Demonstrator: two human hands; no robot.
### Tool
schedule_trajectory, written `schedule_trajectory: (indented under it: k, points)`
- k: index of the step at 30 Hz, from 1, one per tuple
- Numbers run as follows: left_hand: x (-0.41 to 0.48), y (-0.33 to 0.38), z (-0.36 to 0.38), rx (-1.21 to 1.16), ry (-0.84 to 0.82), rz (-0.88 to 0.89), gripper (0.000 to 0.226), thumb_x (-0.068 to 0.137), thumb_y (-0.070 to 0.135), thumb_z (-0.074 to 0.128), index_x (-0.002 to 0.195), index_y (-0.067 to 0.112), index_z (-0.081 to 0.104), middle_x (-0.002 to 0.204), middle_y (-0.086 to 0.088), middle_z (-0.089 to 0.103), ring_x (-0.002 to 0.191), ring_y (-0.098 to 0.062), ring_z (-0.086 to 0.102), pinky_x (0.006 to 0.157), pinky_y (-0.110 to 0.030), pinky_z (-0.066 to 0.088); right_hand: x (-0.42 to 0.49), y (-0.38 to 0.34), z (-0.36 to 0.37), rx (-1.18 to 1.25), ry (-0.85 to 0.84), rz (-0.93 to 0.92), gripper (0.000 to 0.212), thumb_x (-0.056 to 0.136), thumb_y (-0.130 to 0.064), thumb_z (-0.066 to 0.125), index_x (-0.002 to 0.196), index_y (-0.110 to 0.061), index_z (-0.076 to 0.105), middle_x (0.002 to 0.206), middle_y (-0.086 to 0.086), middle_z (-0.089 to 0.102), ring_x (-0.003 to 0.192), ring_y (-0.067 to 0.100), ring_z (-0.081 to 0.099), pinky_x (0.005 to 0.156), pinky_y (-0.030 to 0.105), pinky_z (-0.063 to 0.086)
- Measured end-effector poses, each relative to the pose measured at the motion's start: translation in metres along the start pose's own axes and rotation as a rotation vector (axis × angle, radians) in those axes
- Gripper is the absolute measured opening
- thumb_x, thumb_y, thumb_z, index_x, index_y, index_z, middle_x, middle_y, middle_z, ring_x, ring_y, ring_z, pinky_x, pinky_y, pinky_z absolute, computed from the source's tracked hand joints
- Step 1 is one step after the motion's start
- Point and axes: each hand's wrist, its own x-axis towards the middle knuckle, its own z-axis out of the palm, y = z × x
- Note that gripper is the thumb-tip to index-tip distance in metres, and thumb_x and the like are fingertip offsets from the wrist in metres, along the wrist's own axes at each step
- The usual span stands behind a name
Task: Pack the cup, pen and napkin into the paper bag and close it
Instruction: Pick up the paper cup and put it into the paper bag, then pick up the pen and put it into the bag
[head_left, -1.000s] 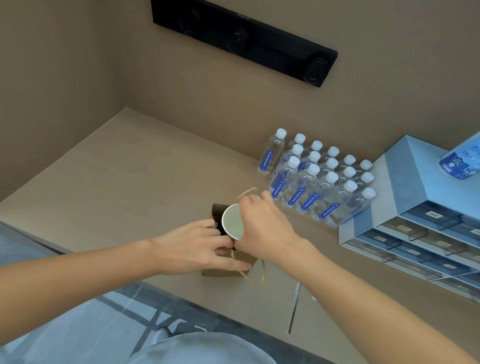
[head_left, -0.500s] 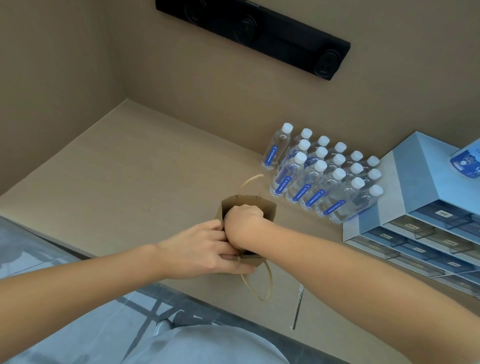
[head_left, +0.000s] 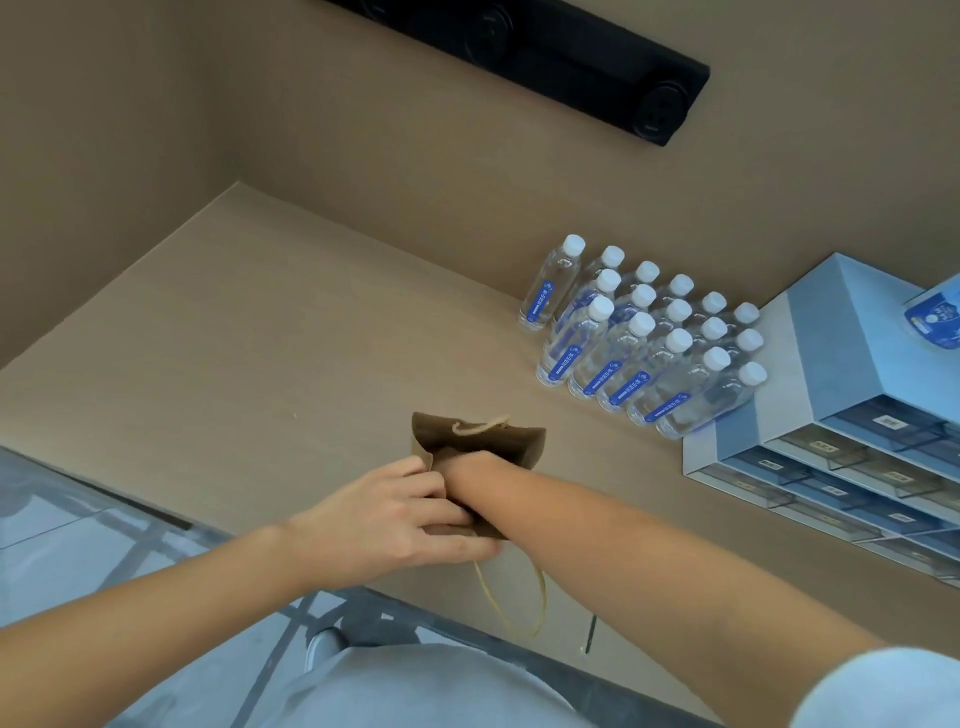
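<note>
A small brown paper bag (head_left: 511, 442) stands open on the tan table near the front edge. My left hand (head_left: 387, 522) pinches the bag's near rim and side. My right arm reaches down into the bag's mouth, and only the wrist of my right hand (head_left: 470, 470) shows above the rim, with the fingers hidden inside. The cup is out of sight, inside the bag. A thin dark pen (head_left: 589, 633) lies on the table to the right of the bag, under my right forearm. I see no napkin.
Several small water bottles (head_left: 641, 338) stand in rows at the back right. A blue drawer unit (head_left: 831, 395) sits right of them, with a blue pack (head_left: 935, 319) on top. The bag's rope handle (head_left: 540, 597) hangs over the table's front edge (head_left: 156, 506).
A second ago my right hand held the white cup at the bag's mouth. It has since gone down into the bag with the cup, to the wrist. My left hand kept its hold.
</note>
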Motion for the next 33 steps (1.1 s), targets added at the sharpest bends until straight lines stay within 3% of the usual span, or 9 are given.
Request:
schedule_trajectory:
  k: [4, 7, 9, 12, 16, 20, 23, 29, 33]
  points:
    - [-0.001, -0.007, -0.003, 0.012, 0.010, -0.018, 0.049, 0.096, 0.000, 0.040, 0.132, 0.029, 0.056, 0.108, 0.005, 0.071, 0.088, -0.023, 0.060, 0.072, -0.030, 0.047, -0.043, 0.029, -0.017, 0.201, 0.192, -0.221, 0.020, 0.093, -0.021, 0.056, 0.103, -0.006, 0.065, 0.102, 0.011, 0.068, 0.092, 0.028, 0.061, 0.076, 0.032, 0.047]
    - [-0.005, -0.008, -0.009, -0.029, 0.051, -0.061, 0.046, 0.098, 0.007, 0.040, 0.135, 0.030, 0.054, 0.119, 0.008, 0.068, 0.108, -0.026, 0.053, 0.082, -0.033, 0.046, -0.102, 0.089, -0.010, 0.809, 0.402, -0.380, 0.033, 0.091, -0.032, 0.061, 0.119, -0.017, 0.065, 0.113, -0.001, 0.074, 0.104, 0.015, 0.070, 0.091, 0.029, 0.055]
    - [-0.013, -0.010, -0.011, -0.141, 0.167, -0.150, 0.039, 0.095, 0.020, 0.056, 0.134, 0.027, 0.055, 0.130, 0.006, 0.061, 0.115, -0.029, 0.051, 0.095, -0.036, 0.044, -0.133, 0.131, 0.016, 1.285, 0.590, -0.467, 0.029, 0.092, -0.032, 0.063, 0.120, -0.025, 0.067, 0.109, 0.000, 0.077, 0.099, 0.018, 0.074, 0.085, 0.029, 0.060]
    - [-0.029, -0.018, -0.001, -0.276, 0.439, -0.466, 0.033, 0.096, 0.026, 0.050, 0.124, 0.013, 0.061, 0.128, -0.001, 0.059, 0.113, -0.029, 0.052, 0.101, -0.036, 0.037, -0.102, 0.166, 0.083, 1.551, 0.885, -0.005, 0.018, 0.094, -0.011, 0.061, 0.108, -0.006, 0.070, 0.085, 0.010, 0.077, 0.071, 0.026, 0.073, 0.067, 0.036, 0.060]
    - [-0.045, -0.031, 0.053, -0.254, 0.332, -1.073, 0.033, 0.096, 0.020, 0.048, 0.126, 0.006, 0.052, 0.125, -0.016, 0.054, 0.118, -0.029, 0.044, 0.101, -0.042, 0.037, -0.012, 0.140, 0.188, 1.392, 0.557, 0.661, 0.023, 0.093, -0.016, 0.061, 0.095, 0.006, 0.068, 0.094, 0.027, 0.072, 0.085, 0.036, 0.068, 0.084, 0.043, 0.052]
    - [-0.053, -0.048, 0.119, -0.299, -0.388, -1.478, 0.077, 0.094, 0.038, 0.054, 0.152, 0.015, 0.010, 0.161, -0.023, 0.002, 0.143, -0.050, 0.006, 0.116, -0.060, 0.017, 0.021, 0.096, 0.247, 1.262, 0.483, 0.862, 0.035, 0.094, -0.026, 0.058, 0.115, 0.002, 0.055, 0.120, 0.023, 0.060, 0.109, 0.036, 0.061, 0.088, 0.036, 0.049]
    - [-0.063, -0.052, 0.151, -0.197, -0.639, -1.462, 0.083, 0.093, 0.060, 0.032, 0.150, 0.028, -0.020, 0.159, -0.013, -0.029, 0.143, -0.049, -0.022, 0.117, -0.064, -0.001, 0.029, 0.087, 0.255, 1.182, 0.421, 0.864, 0.024, 0.095, -0.008, 0.048, 0.116, -0.001, 0.056, 0.119, 0.018, 0.063, 0.109, 0.035, 0.064, 0.088, 0.038, 0.053]
    - [-0.080, -0.046, 0.163, -0.106, -0.582, -1.410, 0.080, 0.091, 0.064, 0.019, 0.144, 0.030, -0.031, 0.157, -0.012, -0.033, 0.142, -0.046, -0.026, 0.115, -0.063, -0.008, 0.030, 0.083, 0.254, 1.113, 0.320, 0.765, 0.017, 0.082, -0.013, 0.056, 0.095, -0.007, 0.066, 0.103, 0.014, 0.068, 0.092, 0.034, 0.068, 0.070, 0.032, 0.051]
    - [-0.081, -0.050, 0.164, -0.098, -0.595, -1.406, 0.079, 0.087, 0.068, 0.007, 0.143, 0.030, -0.034, 0.155, -0.013, -0.036, 0.142, -0.046, -0.027, 0.111, -0.061, -0.018, 0.031, 0.079, 0.251, 1.126, 0.397, 0.752, 0.017, 0.077, -0.007, 0.056, 0.065, -0.015, 0.048, 0.087, 0.012, 0.058, 0.073, 0.030, 0.054, 0.062, 0.029, 0.042]
